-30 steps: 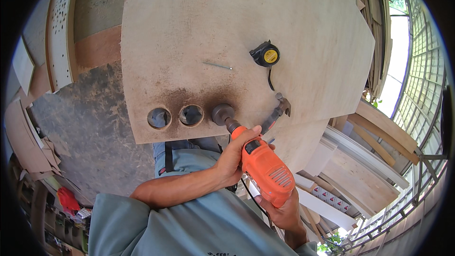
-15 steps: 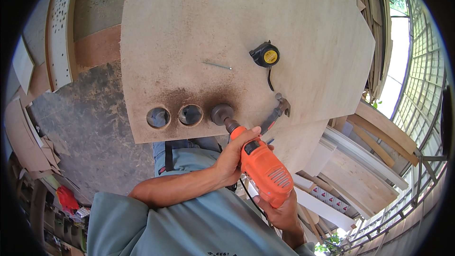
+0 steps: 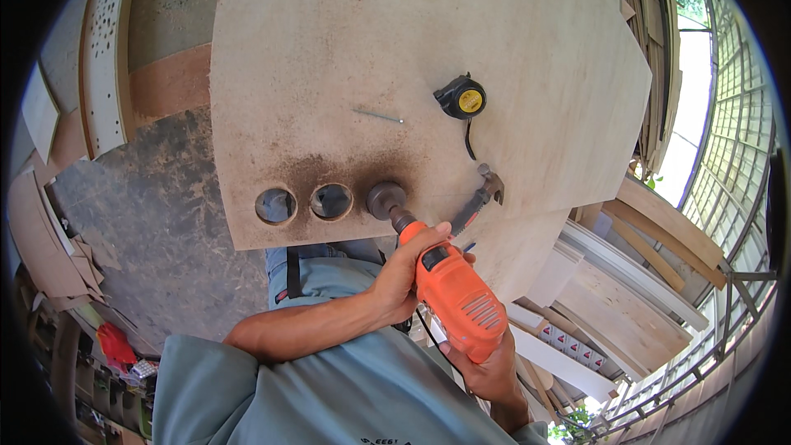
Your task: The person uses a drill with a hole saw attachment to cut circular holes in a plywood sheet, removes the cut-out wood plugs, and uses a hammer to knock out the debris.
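Both my hands are closed on an orange power drill (image 3: pixel 461 301). My left hand (image 3: pixel 402 274) wraps round its front body behind the chuck, and my right hand (image 3: pixel 488 369) grips its rear handle. A round hole saw (image 3: pixel 386 199) in the chuck is pressed against the plywood sheet (image 3: pixel 527 58) near its front edge. Two round cut holes lie in a row to the left of the saw. Dark sawdust (image 3: pixel 354 166) spreads around the saw and holes. A claw hammer (image 3: pixel 479 198) rests just right of the drill, partly hidden by my left hand.
Farther up the sheet lie a black and yellow tape measure (image 3: pixel 461 96) and a thin metal nail or rod (image 3: pixel 379 114). Stacked boards (image 3: pixel 626 301) lean at the right. Perforated board strips (image 3: pixel 107 49) stand at the left, and a dark cord hangs below the drill.
The drill body has shifted very slightly to the left. Hands, hole saw and the things on the sheet stay in nearly the same places.
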Available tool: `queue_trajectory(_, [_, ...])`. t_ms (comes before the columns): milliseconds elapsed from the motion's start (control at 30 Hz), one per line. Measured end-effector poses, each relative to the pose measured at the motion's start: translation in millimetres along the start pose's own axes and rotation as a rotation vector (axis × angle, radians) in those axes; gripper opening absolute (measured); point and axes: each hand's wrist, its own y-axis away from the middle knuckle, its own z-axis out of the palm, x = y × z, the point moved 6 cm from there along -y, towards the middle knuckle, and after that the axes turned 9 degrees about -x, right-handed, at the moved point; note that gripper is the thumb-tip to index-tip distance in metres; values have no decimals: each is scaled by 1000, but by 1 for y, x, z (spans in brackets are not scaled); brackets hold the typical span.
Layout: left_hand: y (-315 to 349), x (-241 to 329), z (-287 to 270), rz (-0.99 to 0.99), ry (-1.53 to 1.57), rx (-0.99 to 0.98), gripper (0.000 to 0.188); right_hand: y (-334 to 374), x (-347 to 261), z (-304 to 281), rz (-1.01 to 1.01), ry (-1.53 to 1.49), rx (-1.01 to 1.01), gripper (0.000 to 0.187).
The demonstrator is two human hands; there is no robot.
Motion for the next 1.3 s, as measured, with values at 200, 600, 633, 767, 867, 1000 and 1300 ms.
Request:
queue_trajectory(200, [0,2,0,8,3,3,49,-1,0,-1,6,32,-17,72])
queue_trajectory(600, [-1,1,-2,-7,-17,-12,49,-2,3,1,18,-12,-28,71])
queue_trajectory(633, [0,1,-2,-3,-14,-7,49,-2,3,1,18,-7,-26,71])
queue_trajectory(767, [1,2,-1,10,-8,-2,48,-2,2,2,2,6,-21,71])
queue_trajectory(867, [1,2,-2,12,-6,-4,47,-2,0,2,1,18,-12,71])
queue_trajectory(1000, [2,3,-3,11,-1,-10,46,-3,-2,3,6,34,-15,71])
queue_trajectory(1300, [-1,3,-3,17,-3,-13,47,-4,-2,2,-10,42,-12,69])
